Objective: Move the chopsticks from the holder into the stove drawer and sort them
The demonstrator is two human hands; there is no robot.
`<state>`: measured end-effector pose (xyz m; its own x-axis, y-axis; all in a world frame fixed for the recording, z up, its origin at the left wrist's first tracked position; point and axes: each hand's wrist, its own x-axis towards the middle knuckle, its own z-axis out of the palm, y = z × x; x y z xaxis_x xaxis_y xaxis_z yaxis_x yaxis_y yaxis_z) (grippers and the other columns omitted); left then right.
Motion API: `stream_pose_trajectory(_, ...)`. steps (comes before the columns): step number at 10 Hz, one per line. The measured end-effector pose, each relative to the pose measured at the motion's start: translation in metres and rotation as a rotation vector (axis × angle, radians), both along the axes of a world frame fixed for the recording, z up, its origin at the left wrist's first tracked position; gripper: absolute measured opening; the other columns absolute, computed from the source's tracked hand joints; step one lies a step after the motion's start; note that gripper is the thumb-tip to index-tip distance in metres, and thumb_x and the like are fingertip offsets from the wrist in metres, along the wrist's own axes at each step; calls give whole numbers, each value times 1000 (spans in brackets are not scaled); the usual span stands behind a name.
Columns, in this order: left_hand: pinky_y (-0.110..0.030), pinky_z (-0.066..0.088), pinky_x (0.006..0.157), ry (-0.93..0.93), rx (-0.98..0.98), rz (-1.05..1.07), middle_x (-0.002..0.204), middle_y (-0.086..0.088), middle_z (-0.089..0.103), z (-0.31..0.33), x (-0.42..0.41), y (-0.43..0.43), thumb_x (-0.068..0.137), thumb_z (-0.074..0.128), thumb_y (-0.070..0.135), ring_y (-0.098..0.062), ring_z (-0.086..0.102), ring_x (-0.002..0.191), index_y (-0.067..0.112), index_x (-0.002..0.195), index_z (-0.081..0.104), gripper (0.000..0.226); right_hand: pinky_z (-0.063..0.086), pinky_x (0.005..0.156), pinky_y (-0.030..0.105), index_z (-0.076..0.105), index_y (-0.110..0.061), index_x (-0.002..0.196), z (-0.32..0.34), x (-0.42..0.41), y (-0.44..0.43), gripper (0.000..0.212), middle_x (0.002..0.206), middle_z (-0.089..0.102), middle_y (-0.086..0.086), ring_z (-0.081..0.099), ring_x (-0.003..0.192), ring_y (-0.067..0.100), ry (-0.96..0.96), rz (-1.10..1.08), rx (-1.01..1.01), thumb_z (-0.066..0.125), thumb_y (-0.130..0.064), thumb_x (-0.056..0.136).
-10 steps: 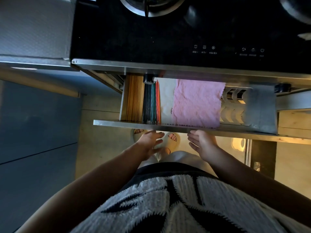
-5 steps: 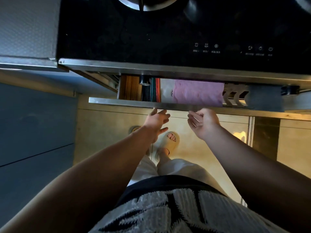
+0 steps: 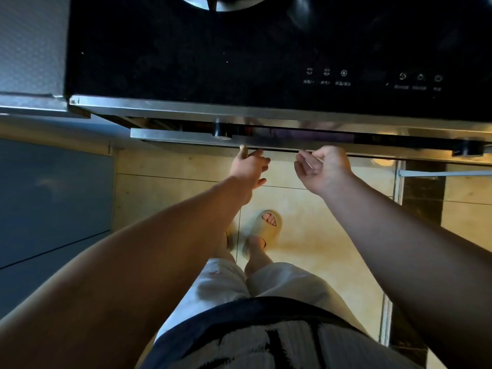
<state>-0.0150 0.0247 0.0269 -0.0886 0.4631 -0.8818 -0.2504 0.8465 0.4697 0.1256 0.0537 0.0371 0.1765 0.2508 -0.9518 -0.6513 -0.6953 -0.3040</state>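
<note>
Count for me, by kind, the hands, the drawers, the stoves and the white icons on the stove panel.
Hands: 2, the left hand and the right hand
Drawer: 1
Stove: 1
Icons: 6
Total: 10

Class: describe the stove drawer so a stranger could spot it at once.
Find the black glass cooktop filling the top. Directly beneath it runs the stove drawer, nearly shut. Unlike the blue cabinet at left, it is bare steel.
</note>
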Motion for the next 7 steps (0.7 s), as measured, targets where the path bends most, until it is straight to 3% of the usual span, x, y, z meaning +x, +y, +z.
stream_pose_trajectory(1, -41, 47, 101, 4, 7, -21, 132, -8, 58, -4, -4, 11, 100, 48, 2, -22, 56, 122, 21, 151, 30, 58, 53, 93, 38, 56, 0, 91, 1, -2, 10, 17, 107, 72, 16, 68, 99, 24, 13, -11, 7, 39, 0, 88)
stream_pose_trajectory(2, -37, 49, 94, 20, -4, -58, 116, -1, 62, -7, -7, 23, 100, 50, 7, -19, 58, 117, 17, 144, 44, 46, 50, 97, 39, 53, 1, 85, 3, -2, 17, 16, 111, 70, 16, 65, 106, 24, 37, 3, 36, 38, 0, 90)
stream_pose_trajectory(3, -35, 50, 88, 46, -28, -81, 112, 1, 63, -9, -9, 31, 99, 53, 10, -18, 59, 113, 15, 131, 53, 33, 47, 100, 40, 51, -4, 89, 3, 3, 20, 15, 117, 67, 14, 61, 113, 24, 73, 15, 80, 37, 0, 91)
stream_pose_trajectory(4, -35, 51, 87, 60, -32, -126, 121, -2, 62, -9, -13, 32, 97, 57, 11, -16, 59, 110, 17, 132, 51, 36, 47, 97, 42, 51, -7, 112, 0, 7, 16, 27, 121, 66, 9, 59, 117, 26, 130, 56, 143, 36, -2, 90)
stream_pose_trajectory(5, -36, 51, 90, 72, -1, -207, 131, 1, 57, -9, -17, 27, 97, 55, 8, -17, 58, 113, 30, 150, 30, 63, 48, 95, 43, 34, -17, 141, 2, 13, 10, 50, 129, 62, 5, 56, 120, 27, 158, 115, 207, 33, -4, 92)
stream_pose_trajectory(6, -40, 49, 97, 86, 14, -402, 139, -3, 52, -7, -19, 21, 96, 55, 5, -25, 56, 122, 36, 155, 13, 79, 52, 84, 39, 29, -21, 148, 8, 13, 7, 56, 133, 58, 4, 56, 119, 25, 64, 294, 183, 31, -6, 93)
stream_pose_trajectory(7, -30, 47, 94, 235, 65, -665, 152, -9, 40, -4, -22, 6, 97, 55, 13, -26, 48, 131, 26, 156, 16, 72, 53, 80, 37, 40, -19, 142, 15, 6, -3, 47, 130, 59, 3, 59, 113, 22, -187, 554, 127, 39, -11, 96)
